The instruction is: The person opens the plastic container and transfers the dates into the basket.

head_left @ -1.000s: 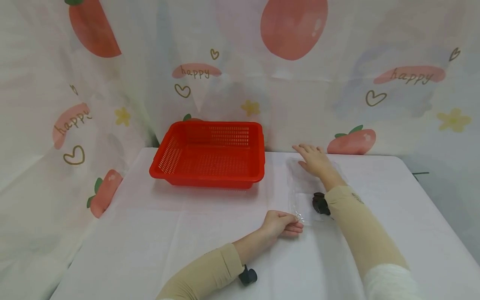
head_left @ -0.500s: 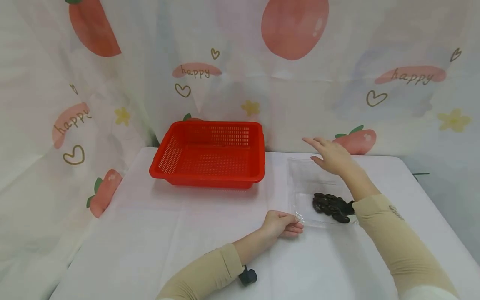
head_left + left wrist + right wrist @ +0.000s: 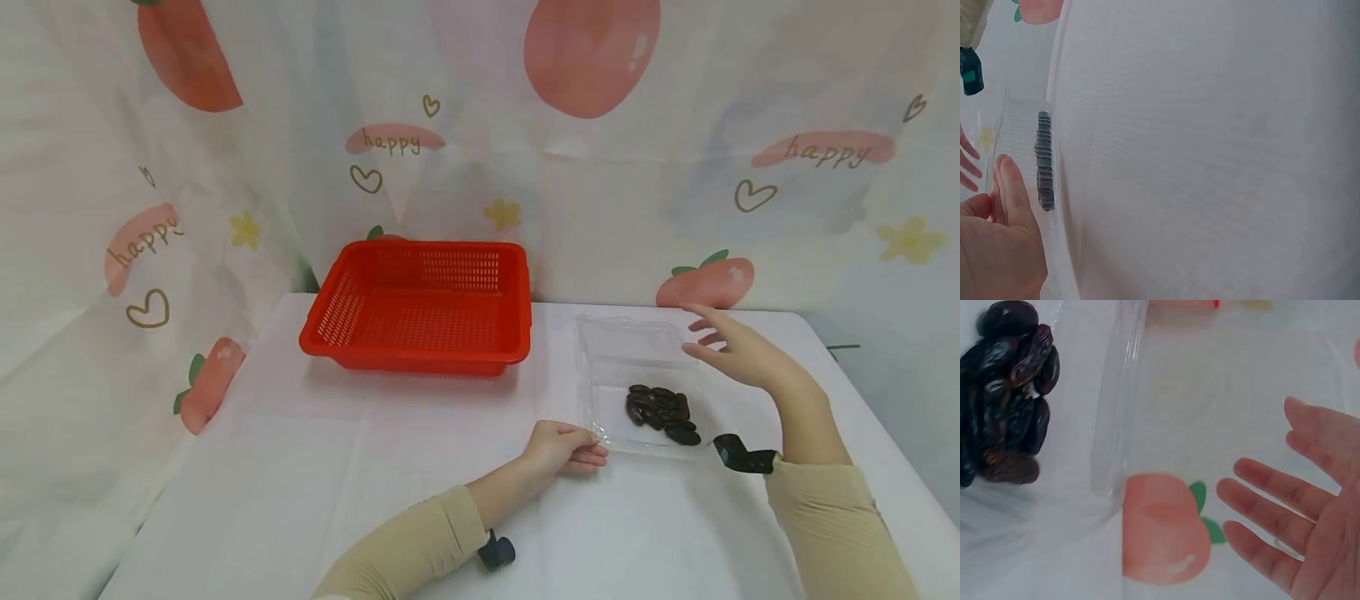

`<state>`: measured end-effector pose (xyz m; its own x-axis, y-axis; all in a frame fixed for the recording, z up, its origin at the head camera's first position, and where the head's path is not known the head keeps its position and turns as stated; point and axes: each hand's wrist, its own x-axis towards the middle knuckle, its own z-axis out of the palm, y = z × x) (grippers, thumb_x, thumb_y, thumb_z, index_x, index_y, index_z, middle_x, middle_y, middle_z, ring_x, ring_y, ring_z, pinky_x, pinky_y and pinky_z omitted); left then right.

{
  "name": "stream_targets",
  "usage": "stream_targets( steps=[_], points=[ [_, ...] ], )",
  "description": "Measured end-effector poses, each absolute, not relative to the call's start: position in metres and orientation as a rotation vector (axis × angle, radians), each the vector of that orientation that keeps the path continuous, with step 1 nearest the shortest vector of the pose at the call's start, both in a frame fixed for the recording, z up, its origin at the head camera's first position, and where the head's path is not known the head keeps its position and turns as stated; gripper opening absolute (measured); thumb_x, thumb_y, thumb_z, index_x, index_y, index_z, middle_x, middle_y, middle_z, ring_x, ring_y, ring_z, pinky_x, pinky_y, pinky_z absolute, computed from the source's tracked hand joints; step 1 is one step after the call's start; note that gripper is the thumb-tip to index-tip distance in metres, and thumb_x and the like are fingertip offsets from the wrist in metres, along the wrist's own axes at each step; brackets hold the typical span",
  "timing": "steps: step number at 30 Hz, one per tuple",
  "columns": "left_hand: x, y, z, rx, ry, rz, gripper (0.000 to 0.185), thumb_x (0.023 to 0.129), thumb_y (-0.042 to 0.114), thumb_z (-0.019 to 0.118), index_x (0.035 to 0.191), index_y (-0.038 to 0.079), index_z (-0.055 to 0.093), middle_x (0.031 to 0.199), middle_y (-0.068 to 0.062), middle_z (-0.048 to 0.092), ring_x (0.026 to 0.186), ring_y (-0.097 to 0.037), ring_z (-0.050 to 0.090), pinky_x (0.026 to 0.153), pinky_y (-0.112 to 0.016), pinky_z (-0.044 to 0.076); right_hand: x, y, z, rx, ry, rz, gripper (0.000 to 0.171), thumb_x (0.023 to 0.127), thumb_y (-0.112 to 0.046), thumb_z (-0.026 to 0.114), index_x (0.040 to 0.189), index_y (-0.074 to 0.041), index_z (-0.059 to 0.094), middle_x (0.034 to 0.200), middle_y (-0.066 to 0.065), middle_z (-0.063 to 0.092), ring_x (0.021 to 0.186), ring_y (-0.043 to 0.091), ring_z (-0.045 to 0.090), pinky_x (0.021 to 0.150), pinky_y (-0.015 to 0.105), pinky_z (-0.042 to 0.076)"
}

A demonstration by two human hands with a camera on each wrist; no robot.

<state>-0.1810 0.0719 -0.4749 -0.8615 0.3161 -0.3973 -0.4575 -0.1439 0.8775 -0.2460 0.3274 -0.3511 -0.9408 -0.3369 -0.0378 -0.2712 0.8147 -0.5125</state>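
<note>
Clear plastic tray [image 3: 637, 350] sits on the white table [image 3: 337, 467], just right of the red basket [image 3: 420, 308], with dark dates [image 3: 662, 412] heaped in its near right corner. Left hand [image 3: 561, 447] pinches the tray's near left corner. Right hand [image 3: 738, 354] hovers just right of the tray, fingers spread, holding nothing. Advised: keep that corner pinned while handling the dates (thin plastic will likely slide). Right wrist view cuts off the tray's far rim; left thumb contact is unclear.
</note>
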Motion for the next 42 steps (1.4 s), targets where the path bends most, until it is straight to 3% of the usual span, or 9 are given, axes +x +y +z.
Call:
stream_targets(
  steps=[7, 10, 12, 14, 18, 20, 28, 34, 42],
  points=[
    [-0.181, 0.070, -0.476, -0.168, 1.630, 2.048, 0.012, 0.082, 0.004, 0.062, 0.088, -0.004, 0.068, 0.079, -0.017, 0.069, 0.073, -0.026, 0.068, 0.064, -0.035, 0.053, -0.221, 0.356, -0.378, -0.368, 2.832, -0.953, 0.064, 0.095, -0.025, 0.049, 0.142, 0.000, 0.015, 0.123, 0.033, 0.043, 0.106, 0.048, 0.049, 0.082, 0.055, 0.043],
    [-0.181, 0.070, -0.476, -0.167, 1.635, 2.048, 0.012, 0.082, 0.003, 0.062, 0.089, -0.004, 0.068, 0.080, -0.017, 0.069, 0.073, -0.026, 0.068, 0.064, -0.036, 0.053, -0.211, 0.368, -0.391, -0.346, 2.823, -1.044, 0.062, 0.095, -0.022, 0.049, 0.142, 0.002, 0.016, 0.122, 0.034, 0.044, 0.096, 0.019, 0.061, 0.075, 0.038, 0.051],
    [-0.181, 0.071, -0.476, -0.162, 1.638, 2.048, 0.012, 0.082, 0.003, 0.062, 0.089, -0.005, 0.068, 0.080, -0.017, 0.069, 0.073, -0.027, 0.068, 0.064, -0.036, 0.053, -0.205, 0.375, -0.398, -0.331, 2.800, -1.128, 0.061, 0.094, -0.020, 0.050, 0.141, 0.001, 0.018, 0.121, 0.032, 0.045, 0.089, 0.002, 0.060, 0.070, 0.027, 0.052],
    [-0.181, 0.071, -0.476, -0.166, 1.637, 2.049, 0.012, 0.082, 0.003, 0.062, 0.089, -0.005, 0.068, 0.080, -0.017, 0.069, 0.073, -0.027, 0.068, 0.064, -0.036, 0.053, -0.198, 0.382, -0.406, -0.305, 2.761, -1.222, 0.059, 0.094, -0.019, 0.050, 0.142, -0.003, 0.020, 0.119, 0.017, 0.051, 0.085, -0.009, 0.055, 0.067, 0.021, 0.051],
    [-0.181, 0.071, -0.474, -0.168, 1.637, 2.045, 0.012, 0.082, 0.003, 0.061, 0.089, -0.005, 0.068, 0.080, -0.017, 0.069, 0.073, -0.027, 0.068, 0.064, -0.035, 0.053, -0.188, 0.392, -0.421, -0.272, 2.608, -1.439, 0.051, 0.095, -0.015, 0.049, 0.141, -0.014, 0.028, 0.107, -0.016, 0.056, 0.087, -0.002, 0.061, 0.067, 0.025, 0.052],
    [-0.180, 0.070, -0.473, -0.173, 1.642, 2.041, 0.012, 0.082, 0.003, 0.062, 0.089, -0.005, 0.068, 0.080, -0.017, 0.069, 0.073, -0.026, 0.068, 0.065, -0.035, 0.053, -0.185, 0.394, -0.427, -0.258, 2.507, -1.543, 0.046, 0.095, -0.013, 0.048, 0.138, -0.021, 0.033, 0.104, -0.023, 0.057, 0.089, 0.002, 0.062, 0.067, 0.027, 0.053],
    [-0.180, 0.072, -0.472, -0.173, 1.642, 2.039, 0.013, 0.082, 0.004, 0.062, 0.089, -0.005, 0.068, 0.080, -0.016, 0.069, 0.073, -0.026, 0.068, 0.065, -0.035, 0.053, -0.180, 0.395, -0.439, -0.146, 2.283, -1.733, 0.033, 0.097, -0.015, 0.044, 0.124, -0.034, 0.046, 0.104, -0.019, 0.063, 0.089, 0.007, 0.065, 0.068, 0.030, 0.053],
    [-0.182, 0.072, -0.473, -0.168, 1.629, 2.047, 0.012, 0.082, 0.003, 0.062, 0.089, -0.005, 0.068, 0.080, -0.017, 0.069, 0.073, -0.026, 0.068, 0.065, -0.035, 0.053, -0.180, 0.394, -0.443, -0.099, 2.144, -1.876, 0.033, 0.096, -0.010, 0.045, 0.113, -0.036, 0.056, 0.101, -0.015, 0.066, 0.087, 0.010, 0.066, 0.068, 0.028, 0.053],
    [-0.181, 0.073, -0.472, -0.184, 1.627, 2.038, 0.012, 0.082, 0.003, 0.062, 0.088, -0.004, 0.068, 0.080, -0.017, 0.069, 0.073, -0.026, 0.068, 0.064, -0.034, 0.053, -0.181, 0.395, -0.454, -0.056, 2.177, -1.822, 0.032, 0.095, -0.010, 0.048, 0.117, -0.032, 0.057, 0.098, -0.014, 0.066, 0.083, 0.010, 0.065, 0.067, 0.028, 0.053]
  ],
)
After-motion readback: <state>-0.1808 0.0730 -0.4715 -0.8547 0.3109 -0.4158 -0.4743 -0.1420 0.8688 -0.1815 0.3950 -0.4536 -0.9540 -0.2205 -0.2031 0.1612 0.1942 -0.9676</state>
